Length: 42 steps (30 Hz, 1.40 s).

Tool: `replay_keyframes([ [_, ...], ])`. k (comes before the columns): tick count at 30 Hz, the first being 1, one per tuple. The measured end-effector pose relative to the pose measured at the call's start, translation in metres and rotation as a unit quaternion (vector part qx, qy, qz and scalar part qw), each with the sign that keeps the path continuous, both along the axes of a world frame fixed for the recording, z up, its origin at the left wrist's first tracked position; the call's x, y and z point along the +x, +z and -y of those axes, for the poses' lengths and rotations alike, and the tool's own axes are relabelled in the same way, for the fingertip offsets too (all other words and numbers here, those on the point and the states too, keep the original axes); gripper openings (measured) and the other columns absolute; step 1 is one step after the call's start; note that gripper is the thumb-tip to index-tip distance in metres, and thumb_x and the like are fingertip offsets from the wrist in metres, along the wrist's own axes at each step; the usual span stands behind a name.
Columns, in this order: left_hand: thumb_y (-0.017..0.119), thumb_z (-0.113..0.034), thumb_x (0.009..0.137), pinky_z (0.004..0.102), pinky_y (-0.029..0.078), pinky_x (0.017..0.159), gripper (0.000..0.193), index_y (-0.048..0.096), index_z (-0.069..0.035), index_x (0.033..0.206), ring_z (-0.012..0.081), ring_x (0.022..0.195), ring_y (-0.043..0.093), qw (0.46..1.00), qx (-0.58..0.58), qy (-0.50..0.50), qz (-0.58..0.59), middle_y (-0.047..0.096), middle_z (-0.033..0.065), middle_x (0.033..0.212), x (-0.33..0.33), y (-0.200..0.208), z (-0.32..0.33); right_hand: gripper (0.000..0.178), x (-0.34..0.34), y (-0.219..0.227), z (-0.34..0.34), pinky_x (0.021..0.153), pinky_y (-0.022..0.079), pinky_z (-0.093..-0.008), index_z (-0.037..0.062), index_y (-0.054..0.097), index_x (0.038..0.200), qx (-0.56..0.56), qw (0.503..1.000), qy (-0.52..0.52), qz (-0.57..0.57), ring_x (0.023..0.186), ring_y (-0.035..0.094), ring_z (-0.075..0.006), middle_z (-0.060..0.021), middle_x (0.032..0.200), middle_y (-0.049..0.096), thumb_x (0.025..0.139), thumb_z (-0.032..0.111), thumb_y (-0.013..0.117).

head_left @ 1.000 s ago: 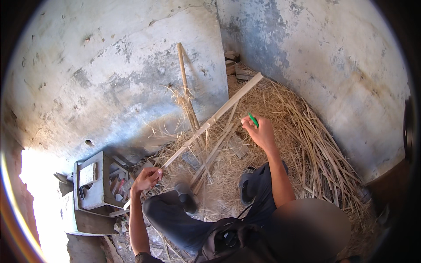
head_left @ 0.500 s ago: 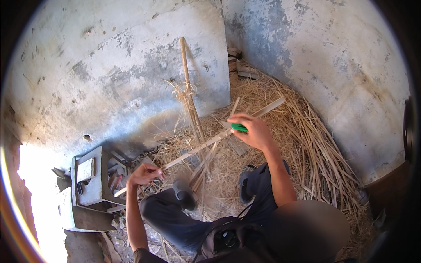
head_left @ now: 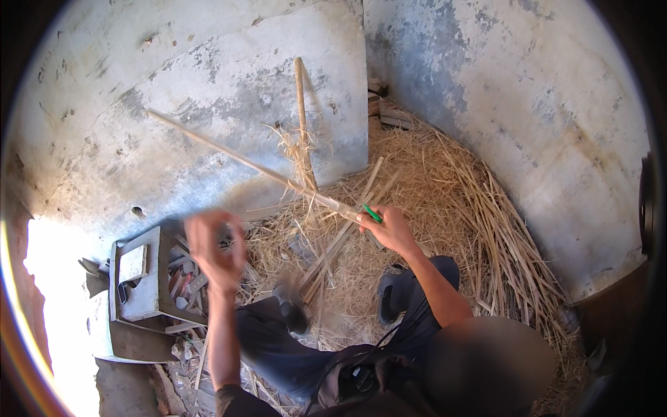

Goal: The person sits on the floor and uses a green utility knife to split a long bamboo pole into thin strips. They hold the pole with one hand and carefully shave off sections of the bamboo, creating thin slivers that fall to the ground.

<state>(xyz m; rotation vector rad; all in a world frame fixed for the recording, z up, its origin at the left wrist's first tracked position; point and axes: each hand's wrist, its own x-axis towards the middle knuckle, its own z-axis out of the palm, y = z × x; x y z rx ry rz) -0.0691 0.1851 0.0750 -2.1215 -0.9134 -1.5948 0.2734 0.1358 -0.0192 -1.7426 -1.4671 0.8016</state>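
My right hand (head_left: 390, 230) is closed round the near end of a long pale strip (head_left: 260, 169), which looks like split bamboo or cane. A small green tool (head_left: 373, 214) is in the same hand; its kind cannot be made out. The strip slants up and left from this hand, across an upright pole (head_left: 301, 104) with shredded fibres (head_left: 297, 154) round it. My left hand (head_left: 217, 251), smeared by motion, is up and off the strip. Its thumb and fingers are curved apart, with nothing visible between them.
Straw-like shavings (head_left: 438, 187) cover the floor, with a heap of long thin strips (head_left: 517, 257) along the right wall. At left stands a grey box-like cabinet (head_left: 142, 295) with scraps inside. Several flat strips (head_left: 337, 247) lie crossed between my feet. A stained wall (head_left: 208, 76) rises ahead.
My left hand has let go of the strip and moved up. The strip has swung round to point up and left from my right hand, which has shifted slightly lower.
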Motion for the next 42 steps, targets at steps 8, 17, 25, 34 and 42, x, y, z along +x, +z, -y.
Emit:
replay_keyframes([
  [8, 0.084, -0.027, 0.086, 0.0393, 0.057, 0.077, 0.029, 0.072, -0.005, 0.101, 0.0276, 0.082, 0.073, 0.913, -0.310, -0.239, -0.115, 0.074, 0.0092, 0.088, 0.093, -0.106, 0.048, 0.030, 0.003, -0.007, -0.010, 0.042, 0.026, -0.0222, 0.0042, 0.072, 0.122, 0.018, 0.916, 0.003, -0.401, 0.041, 0.033, -0.0028, -0.0092, 0.091, 0.077, 0.107, 0.028, 0.063],
  [17, 0.086, -0.028, 0.089, 0.0399, 0.058, 0.085, 0.034, 0.070, -0.002, 0.104, 0.0231, 0.089, 0.074, 0.840, -0.465, -0.276, -0.052, 0.073, 0.0101, 0.095, 0.112, -0.115, 0.047, 0.030, -0.030, -0.017, -0.002, 0.045, 0.033, -0.0238, 0.0025, 0.073, 0.117, 0.105, 0.899, -0.044, -0.422, 0.047, 0.044, -0.0026, -0.0050, 0.078, 0.074, 0.107, 0.028, 0.063],
  [25, 0.086, -0.015, 0.080, 0.0388, 0.048, 0.075, 0.028, 0.067, -0.008, 0.100, 0.0262, 0.083, 0.066, 0.956, -0.164, -0.223, -0.096, 0.067, 0.0065, 0.089, 0.087, -0.101, 0.037, 0.019, -0.029, -0.016, -0.015, 0.066, 0.054, -0.0420, 0.0064, 0.076, 0.107, 0.295, 0.950, -0.032, 0.096, 0.071, 0.070, -0.0325, -0.0120, 0.080, 0.071, 0.094, 0.019, 0.075],
  [34, 0.072, -0.002, 0.077, 0.0469, 0.039, 0.100, 0.042, 0.055, -0.009, 0.114, 0.0329, 0.116, 0.054, 0.984, -0.161, -0.051, -0.054, 0.060, 0.0121, 0.125, 0.085, -0.098, 0.042, 0.022, 0.006, -0.006, -0.021, 0.072, 0.057, -0.0380, 0.0101, 0.076, 0.112, 0.262, 0.946, 0.059, 0.184, 0.084, 0.072, -0.0250, -0.0021, 0.106, 0.070, 0.094, 0.022, 0.077],
  [42, 0.081, -0.036, 0.089, 0.0509, 0.048, 0.095, 0.068, 0.050, 0.000, 0.138, 0.0402, 0.116, 0.064, 0.924, -0.344, -0.135, -0.098, 0.065, 0.0215, 0.125, 0.093, -0.108, 0.013, 0.023, 0.000, 0.010, -0.033, 0.073, 0.059, -0.0368, 0.0123, 0.077, 0.109, 0.232, 0.929, 0.175, 0.231, 0.086, 0.072, -0.0201, 0.0025, 0.105, 0.068, 0.087, 0.012, 0.082],
])
